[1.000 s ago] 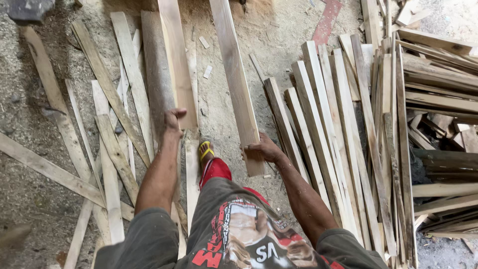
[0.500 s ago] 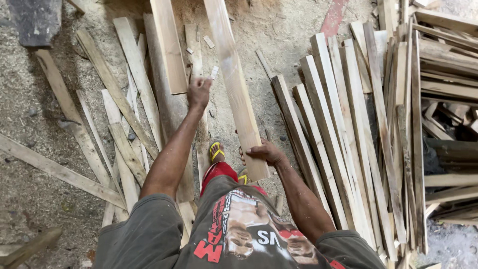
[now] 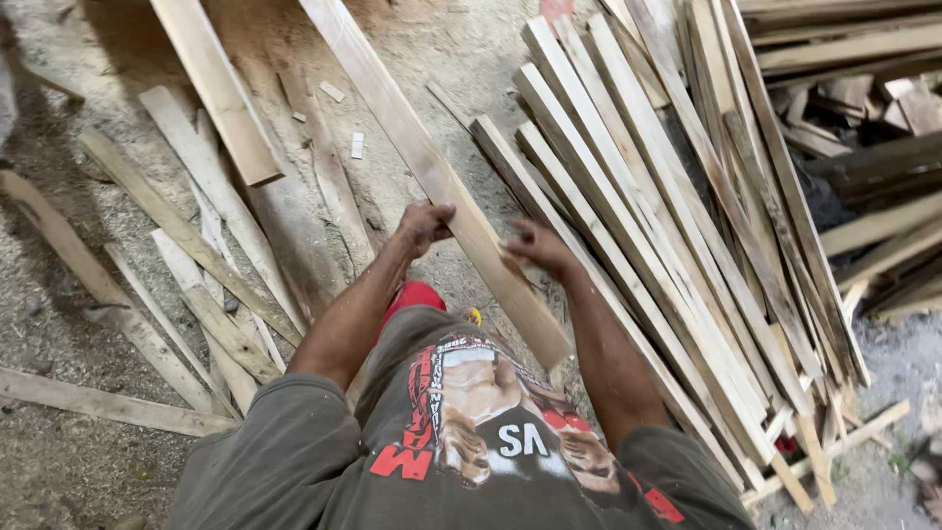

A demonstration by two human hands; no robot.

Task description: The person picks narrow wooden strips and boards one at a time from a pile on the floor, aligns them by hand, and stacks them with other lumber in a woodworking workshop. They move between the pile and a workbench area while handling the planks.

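I see my left hand (image 3: 424, 224) curled round the left edge of a long plank (image 3: 432, 167), fingers wrapped over its face, and my right hand (image 3: 535, 245) gripping the opposite edge just across from it, so both are closed on the same board. The plank runs between them, tilted, its near end by my chest and its far end leaving the top of view. Right of my right hand a stack of slats (image 3: 638, 196) fans out across the ground, with a pile of offcuts (image 3: 863, 118) beyond. Left of my left hand loose boards (image 3: 211, 211) lie scattered on the dirt floor (image 3: 59, 324), one short board (image 3: 216, 88) lying higher up
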